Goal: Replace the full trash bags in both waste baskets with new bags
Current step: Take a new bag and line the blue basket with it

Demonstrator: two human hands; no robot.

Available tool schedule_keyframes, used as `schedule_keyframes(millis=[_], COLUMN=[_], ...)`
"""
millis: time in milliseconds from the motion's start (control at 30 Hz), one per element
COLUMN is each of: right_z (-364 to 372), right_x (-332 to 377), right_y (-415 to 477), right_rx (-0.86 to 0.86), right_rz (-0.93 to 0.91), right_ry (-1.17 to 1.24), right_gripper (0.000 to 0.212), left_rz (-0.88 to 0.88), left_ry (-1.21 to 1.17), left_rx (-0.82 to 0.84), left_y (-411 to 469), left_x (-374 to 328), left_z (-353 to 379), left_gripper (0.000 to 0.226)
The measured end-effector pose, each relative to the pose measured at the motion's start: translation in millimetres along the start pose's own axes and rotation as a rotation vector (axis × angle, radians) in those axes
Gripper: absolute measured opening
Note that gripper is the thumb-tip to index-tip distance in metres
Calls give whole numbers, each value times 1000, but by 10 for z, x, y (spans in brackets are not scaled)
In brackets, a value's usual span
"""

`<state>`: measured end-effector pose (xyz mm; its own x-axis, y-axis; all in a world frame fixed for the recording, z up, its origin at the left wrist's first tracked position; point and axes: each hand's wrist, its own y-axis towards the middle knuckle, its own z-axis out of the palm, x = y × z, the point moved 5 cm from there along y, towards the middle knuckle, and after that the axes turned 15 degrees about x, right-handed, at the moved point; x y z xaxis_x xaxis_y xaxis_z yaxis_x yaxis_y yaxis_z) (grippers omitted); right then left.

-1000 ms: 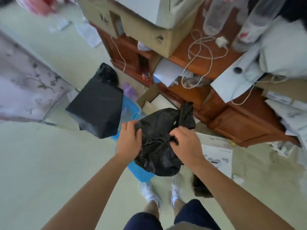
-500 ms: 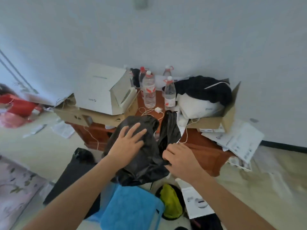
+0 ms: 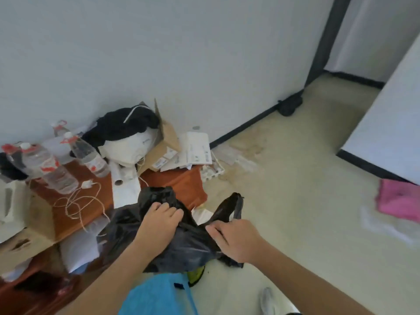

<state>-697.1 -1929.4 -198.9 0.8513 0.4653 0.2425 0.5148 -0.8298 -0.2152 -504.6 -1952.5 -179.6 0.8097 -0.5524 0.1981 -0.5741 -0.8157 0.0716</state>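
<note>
A low wooden surface fills the left of the frame, crowded with clear water bottles, a white charger and cable, a roll of white paper and an open cardboard box holding a black garment. Loose printed papers spill off its far end onto the floor. A pink cloth lies at the right edge of the frame. At the bottom centre sits something bright blue, with a yellow-green item just beside it, partly hidden under the bag. A white shoe shows at lower right.

The black trash bag is held in the air at lower centre, in front of the surface's near edge. It is thin, glossy and crumpled, and one handle loop stands up at its right. The left hand grips a bunched fold at the bag's top with curled fingers. The right hand pinches the plastic just below the handle loop.
</note>
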Motion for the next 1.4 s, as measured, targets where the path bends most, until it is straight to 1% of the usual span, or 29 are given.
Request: schedule_keyframes(millis=[67, 100, 133, 200, 267, 333, 367, 400, 467, 500, 533, 567, 667, 700, 733, 767, 833, 867, 900, 933, 1000, 1067, 1100, 1167, 1200, 1233, 1300, 1367, 1400], right_z=[-97, -139, -141, -20, 217, 492, 574, 663, 781, 804, 833, 838, 908, 993, 1043, 1136, 1268, 1342, 1419, 1372, 1314, 1247, 1276, 1361, 1393, 1409, 1353, 1196, 1115], right_x=[-250, -415, -600, -976, -1396, -1787, -1954, -2137, -2528, -2730, -2955, -3176, -3788, -3966, -4113, -4297, -4572, -4680, -4785, -4836, -4951, -5096, -5187, -5404, -5551, -5720, -6050, -6354, -6486], right_y=[-290, -407, -505, -726, -1079, -1534, -1794, -2068, -2667, -2983, -3302, -3641, -4683, -5003, -5319, -5592, -5982, -6126, -6237, -6341, -6549, -6759, -6862, -7134, -7306, -7499, -7963, -8433, -8645], right_rx=[-179, -216, -179, 70, 327, 446, 450, 432, 366, 313, 245, 169, -68, -143, -187, -220, -197, -152, -117, -109, -139, -199, -186, -164, -198, -279, -446, -610, -672], right_rz=[135, 190, 236, 327, 411, 454, 452, 448, 458, 478, 504, 554, 754, 813, 852, 889, 873, 869, 856, 845, 840, 836, 858, 954, 1024, 1107, 1323, 1525, 1592], right_ry=[68, 126, 171, 249, 523, 926, 1056, 1150, 1299, 1344, 1375, 1396, 1525, 1560, 1539, 1476, 1329, 1325, 1334, 1351, 1394, 1394, 1372, 1383, 1381, 1369, 1259, 1107, 1065], right_gripper=[53, 49, 54, 83, 105, 112, 106, 93, 58, 40, 29, 30, 57, 57, 55, 62, 81, 81, 73, 58, 35, 36, 33, 20, 14, 14, 17, 20, 22], left_rz=[107, 154, 197, 298, 406, 505, 549, 586, 663, 706, 755, 802, 873, 888, 910, 944, 1031, 1072, 1106, 1134, 1188, 1255, 1292, 1356, 1383, 1418, 1465, 1439, 1423], left_ry=[-20, -34, -45, -44, -27, -26, -28, -29, -57, -79, -100, -118, -218, -262, -297, -326, -354, -353, -348, -341, -333, -329, -318, -293, -277, -249, -114, 81, 145], left_rx=[-58, -74, -81, -83, -86, -98, -104, -114, -139, -153, -166, -179, -208, -216, -225, -233, -244, -247, -250, -257, -260, -267, -263, -231, -205, -145, 134, 432, 520], left_y=[252, 380, 506, 764, 1032, 1305, 1450, 1591, 1871, 2001, 2131, 2252, 2633, 2737, 2818, 2891, 3015, 3087, 3163, 3248, 3414, 3598, 3699, 3933, 4071, 4213, 4488, 4745, 4866], left_x=[-399, -600, -806, -1236, -1715, -2236, -2520, -2822, -3503, -3864, -4235, -4610, -5683, -6018, -6328, -6623, -7139, -7362, -7568, -7759, -8102, -8428, -8591, -8947, -9148, -9365, -9817, -10238, -10449], left_z=[-128, -199, -277, -425, -555, -646, -675, -694, -723, -736, -750, -788, -1016, -1126, -1238, -1350, -1551, -1619, -1677, -1708, -1714, -1653, -1604, -1502, -1448, -1412, -1330, -1328, -1374], left_gripper=[13, 13, 13, 15, 16, 18, 18, 17, 16, 16, 16, 15, 16, 17, 17, 17, 17, 17, 18, 19, 21, 22, 22, 17, 13, 7, 17, 51, 72])
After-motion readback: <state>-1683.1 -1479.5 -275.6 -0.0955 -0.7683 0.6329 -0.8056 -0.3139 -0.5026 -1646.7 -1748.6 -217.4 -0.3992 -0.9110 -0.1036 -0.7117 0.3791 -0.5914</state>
